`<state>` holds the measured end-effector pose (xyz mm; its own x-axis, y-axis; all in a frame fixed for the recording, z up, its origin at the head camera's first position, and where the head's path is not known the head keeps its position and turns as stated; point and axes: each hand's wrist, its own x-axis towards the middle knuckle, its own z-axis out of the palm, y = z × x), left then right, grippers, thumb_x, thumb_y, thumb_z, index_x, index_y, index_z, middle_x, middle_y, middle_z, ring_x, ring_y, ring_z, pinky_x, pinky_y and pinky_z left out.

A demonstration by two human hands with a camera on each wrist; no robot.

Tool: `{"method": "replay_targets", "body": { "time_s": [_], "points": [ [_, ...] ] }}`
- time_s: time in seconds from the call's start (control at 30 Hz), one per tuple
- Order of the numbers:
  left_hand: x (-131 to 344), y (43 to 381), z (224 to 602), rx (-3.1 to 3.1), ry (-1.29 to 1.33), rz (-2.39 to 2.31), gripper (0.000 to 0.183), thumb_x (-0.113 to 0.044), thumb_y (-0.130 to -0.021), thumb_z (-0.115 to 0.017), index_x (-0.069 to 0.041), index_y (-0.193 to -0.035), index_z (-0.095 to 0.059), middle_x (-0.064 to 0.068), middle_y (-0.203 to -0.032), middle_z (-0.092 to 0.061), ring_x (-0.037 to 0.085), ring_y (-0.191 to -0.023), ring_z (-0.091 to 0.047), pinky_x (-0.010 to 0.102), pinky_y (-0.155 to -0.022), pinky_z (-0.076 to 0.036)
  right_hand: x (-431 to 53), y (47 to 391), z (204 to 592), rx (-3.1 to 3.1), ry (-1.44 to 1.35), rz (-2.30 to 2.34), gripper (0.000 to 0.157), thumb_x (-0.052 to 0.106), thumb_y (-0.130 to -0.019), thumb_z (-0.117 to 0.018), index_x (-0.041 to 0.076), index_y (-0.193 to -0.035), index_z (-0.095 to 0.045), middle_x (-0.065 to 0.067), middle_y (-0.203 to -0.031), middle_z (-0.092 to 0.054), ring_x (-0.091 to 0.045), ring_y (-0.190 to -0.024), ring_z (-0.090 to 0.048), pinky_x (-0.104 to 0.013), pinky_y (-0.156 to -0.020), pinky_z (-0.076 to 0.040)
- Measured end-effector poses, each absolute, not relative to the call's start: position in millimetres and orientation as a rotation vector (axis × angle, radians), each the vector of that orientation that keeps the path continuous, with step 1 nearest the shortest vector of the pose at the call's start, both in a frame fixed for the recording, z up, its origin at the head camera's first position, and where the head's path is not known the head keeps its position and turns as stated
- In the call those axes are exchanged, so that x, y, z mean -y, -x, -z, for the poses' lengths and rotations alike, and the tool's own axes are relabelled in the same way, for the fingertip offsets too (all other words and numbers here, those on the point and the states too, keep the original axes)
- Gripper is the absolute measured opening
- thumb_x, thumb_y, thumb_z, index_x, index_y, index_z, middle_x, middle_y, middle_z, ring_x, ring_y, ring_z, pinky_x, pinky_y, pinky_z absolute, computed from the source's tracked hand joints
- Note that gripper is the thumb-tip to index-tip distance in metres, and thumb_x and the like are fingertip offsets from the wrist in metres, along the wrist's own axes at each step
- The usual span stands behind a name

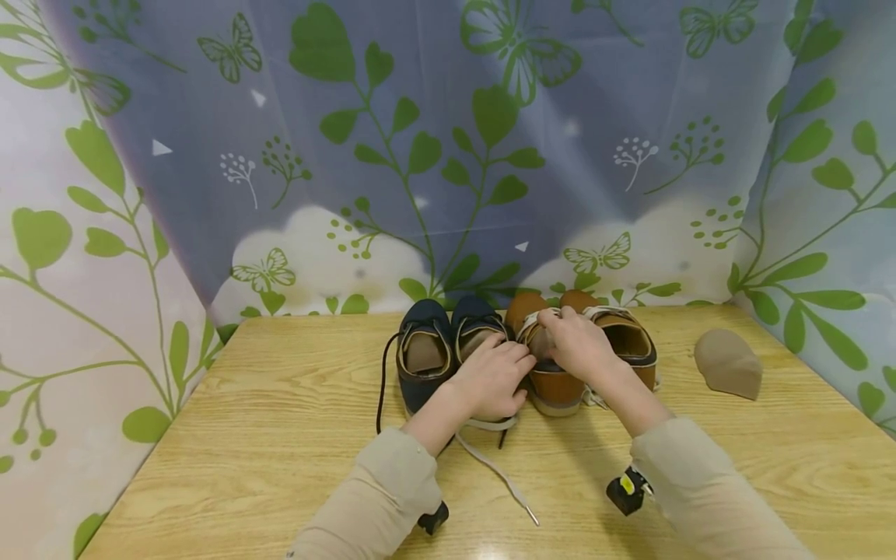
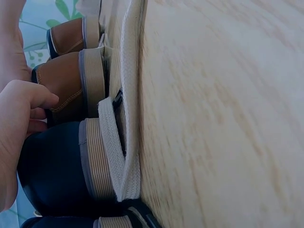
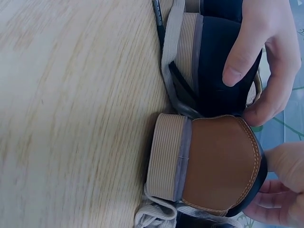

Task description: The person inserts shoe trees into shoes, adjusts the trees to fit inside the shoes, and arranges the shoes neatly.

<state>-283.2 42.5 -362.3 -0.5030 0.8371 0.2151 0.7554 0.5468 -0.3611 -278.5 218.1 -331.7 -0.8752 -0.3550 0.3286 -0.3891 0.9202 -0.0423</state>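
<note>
A navy pair and a brown pair of lace-up shoes stand side by side, heels toward me. My left hand (image 1: 493,377) crosses the right navy shoe (image 2: 52,166) and holds the side of the left brown shoe (image 3: 221,164) at its collar, thumb near the heel. Over that shoe's opening, my right hand (image 1: 581,346) has curled fingers on a beige shoe insert (image 1: 539,342); its fingertips are partly hidden. Similar inserts show in the left navy shoe (image 1: 423,393) and the right navy one. The right brown shoe (image 1: 633,342) has an open, dark interior.
A loose beige insert (image 1: 728,364) lies at the right of the wooden table (image 1: 294,389). A pale lace (image 1: 493,467) trails toward me behind the navy shoes, and a black lace (image 1: 383,381) hangs at their left. Patterned cloth (image 1: 434,155) stands behind.
</note>
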Motion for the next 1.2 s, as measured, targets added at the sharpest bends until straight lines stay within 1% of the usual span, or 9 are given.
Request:
{"method": "replay_targets", "body": {
  "time_s": [0.37, 0.53, 0.77, 1.2],
  "points": [
    [-43.5, 286.7, 362.1, 2.397, 1.314, -0.309, 0.043, -0.039, -0.088, -0.054, -0.015, -0.124, -0.057, -0.001, -0.12, -0.054, 0.016, -0.113, -0.049, 0.037, -0.104, -0.028, -220.0, 280.8, 331.9, 2.776, -0.521, -0.138, 0.045, 0.004, -0.072, -0.078, 0.003, -0.11, -0.055, -0.021, -0.09, -0.054, -0.029, -0.065, -0.054, -0.036, -0.051, -0.045],
    [-43.7, 285.1, 360.3, 2.416, 1.315, -0.315, 0.044, -0.039, -0.089, -0.054, -0.015, -0.126, -0.056, -0.001, -0.121, -0.054, 0.016, -0.114, -0.048, 0.037, -0.104, -0.027, -219.9, 281.7, 332.2, 2.78, -0.513, -0.144, 0.045, 0.004, -0.071, -0.079, 0.003, -0.109, -0.055, -0.021, -0.09, -0.054, -0.03, -0.067, -0.054, -0.036, -0.051, -0.045],
    [-44.1, 283.1, 360.3, 2.425, 1.312, -0.333, 0.045, -0.039, -0.089, -0.053, -0.015, -0.126, -0.056, -0.001, -0.122, -0.054, 0.016, -0.115, -0.048, 0.037, -0.104, -0.027, -219.5, 281.9, 333.1, 2.795, -0.501, -0.144, 0.042, 0.005, -0.072, -0.079, 0.005, -0.107, -0.055, -0.02, -0.09, -0.054, -0.029, -0.066, -0.054, -0.035, -0.049, -0.044],
    [-44.6, 283.0, 362.1, 2.425, 1.304, -0.35, 0.046, -0.04, -0.088, -0.054, -0.016, -0.127, -0.055, 0.0, -0.125, -0.053, 0.016, -0.116, -0.048, 0.038, -0.104, -0.028, -217.8, 283.3, 334.6, 2.811, -0.476, -0.152, 0.043, 0.006, -0.072, -0.078, 0.006, -0.109, -0.055, -0.022, -0.092, -0.054, -0.03, -0.065, -0.054, -0.036, -0.048, -0.044]
  ]
}}
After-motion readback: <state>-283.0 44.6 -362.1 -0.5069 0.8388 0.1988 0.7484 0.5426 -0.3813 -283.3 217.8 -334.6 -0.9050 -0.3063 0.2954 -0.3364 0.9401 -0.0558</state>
